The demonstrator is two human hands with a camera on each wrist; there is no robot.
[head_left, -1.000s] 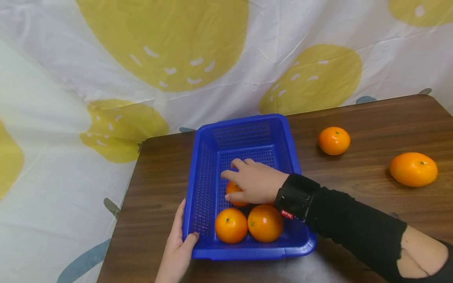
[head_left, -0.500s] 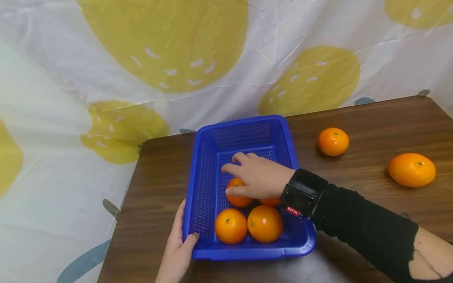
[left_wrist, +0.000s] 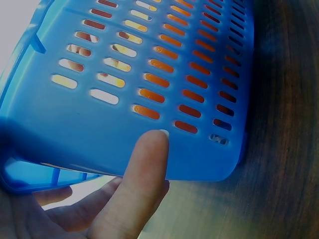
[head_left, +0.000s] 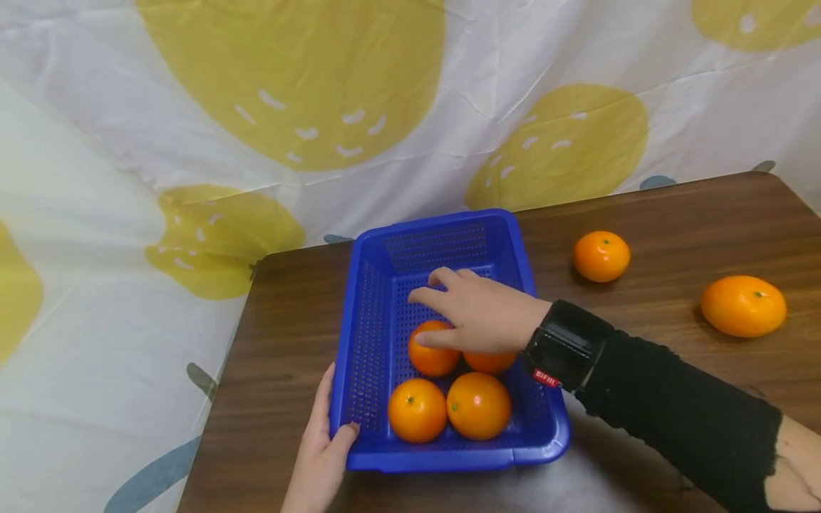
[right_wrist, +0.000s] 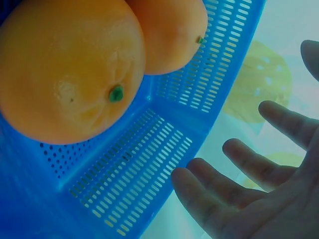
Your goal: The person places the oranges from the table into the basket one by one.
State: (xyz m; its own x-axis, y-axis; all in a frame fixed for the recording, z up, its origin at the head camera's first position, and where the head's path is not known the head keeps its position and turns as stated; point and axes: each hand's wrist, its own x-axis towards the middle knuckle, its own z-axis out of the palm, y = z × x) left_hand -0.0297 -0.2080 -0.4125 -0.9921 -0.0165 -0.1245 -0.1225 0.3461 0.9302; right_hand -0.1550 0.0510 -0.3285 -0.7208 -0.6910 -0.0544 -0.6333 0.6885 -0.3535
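Observation:
A blue plastic basket (head_left: 359,456) with slotted walls sits on the table. My left hand (head_left: 323,445) grips its near left corner; in the left wrist view the thumb (left_wrist: 147,169) shows against the blue wall. Inside the near half lie several oranges: a front left orange (head_left: 417,411), a front right orange (head_left: 479,406), a back left orange (head_left: 432,356) and a partly covered back right orange (head_left: 490,362). Above the back pair hovers my right hand (head_left: 477,310), fingers spread and holding nothing. The right wrist view shows its fingers apart from the large orange (right_wrist: 70,74).
To the right of the basket, a small orange (head_left: 601,256) and a wider orange (head_left: 744,306) lie on the brown wooden table (head_left: 673,235). A white cloth with yellow fruit prints (head_left: 385,185) hangs behind the table's back edge.
My right hand has lifted off the back left orange and drifted slightly up and to the right, uncovering more of the back oranges. The left hand stays on the basket.

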